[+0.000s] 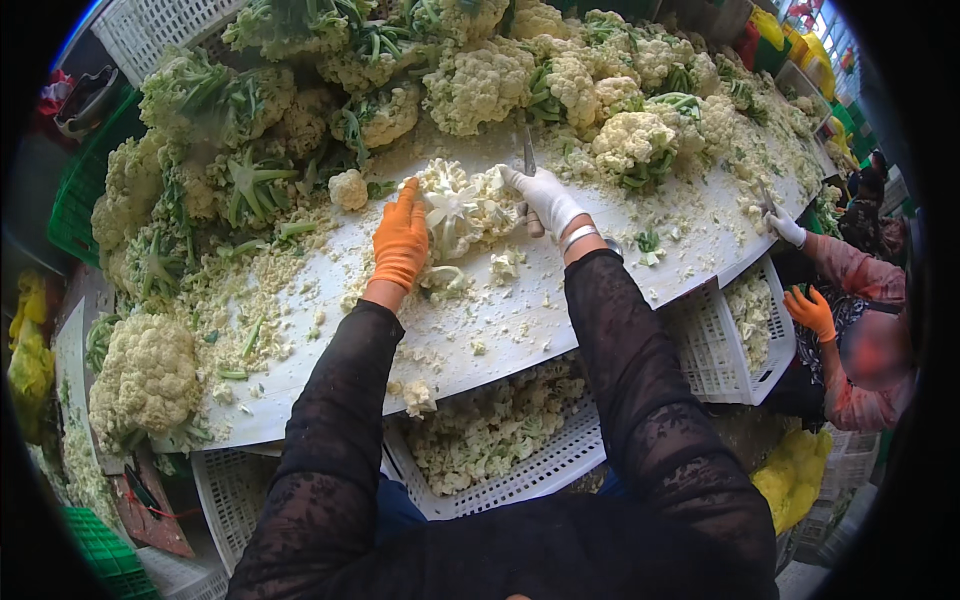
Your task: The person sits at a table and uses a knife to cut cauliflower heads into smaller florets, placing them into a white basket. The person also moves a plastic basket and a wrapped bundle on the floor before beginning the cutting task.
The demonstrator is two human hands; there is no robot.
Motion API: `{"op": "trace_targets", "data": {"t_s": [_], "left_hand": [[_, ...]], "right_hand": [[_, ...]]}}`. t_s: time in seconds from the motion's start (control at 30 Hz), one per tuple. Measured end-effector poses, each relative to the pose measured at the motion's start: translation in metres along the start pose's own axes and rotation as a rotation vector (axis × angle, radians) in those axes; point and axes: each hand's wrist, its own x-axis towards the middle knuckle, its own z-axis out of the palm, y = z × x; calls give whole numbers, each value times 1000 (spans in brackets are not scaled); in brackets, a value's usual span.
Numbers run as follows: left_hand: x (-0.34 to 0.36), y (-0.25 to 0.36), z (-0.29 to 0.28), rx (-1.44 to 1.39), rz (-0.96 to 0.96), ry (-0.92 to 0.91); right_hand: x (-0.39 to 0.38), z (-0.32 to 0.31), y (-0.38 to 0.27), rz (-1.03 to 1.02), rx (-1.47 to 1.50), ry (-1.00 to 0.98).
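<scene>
left hand (pixel 400 238) touching one cut cauliflower (pixel 455 208), finger grip unclear, right hand (pixel 548 201), fingers clamped round one knife (pixel 529 158)

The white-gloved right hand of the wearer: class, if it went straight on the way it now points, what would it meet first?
The right hand, holding a knife, would probably meet the cut cauliflower first; depth is unclear, and they may already touch.
</scene>
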Motion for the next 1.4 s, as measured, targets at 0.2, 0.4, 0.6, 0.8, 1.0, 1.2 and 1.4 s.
{"op": "trace_targets", "data": {"t_s": [0.2, 0.4, 0.6, 0.8, 1.0, 1.2, 1.4], "left_hand": [[-5, 13, -18, 226, -83, -43], [-71, 93, -31, -1073, -263, 22], [-149, 102, -72, -1751, -617, -41], [-181, 95, -87, -1344, -650, 75], [-181, 108, -78, -1194, -693, 169], [-186, 97, -41, -1160, -659, 293], [-185, 133, -57, -1457, -821, 263]], "right_hand": [[-23, 1, 12, -168, 389, 322], [-136, 38, 5, -288, 379, 7], [-209, 78, 44, -905, -623, 270], [-273, 87, 79, -754, -540, -122], [-268, 98, 90, -647, -499, -94], [-254, 120, 109, -562, -495, 4], [-238, 102, 114, -529, -295, -216]]}}
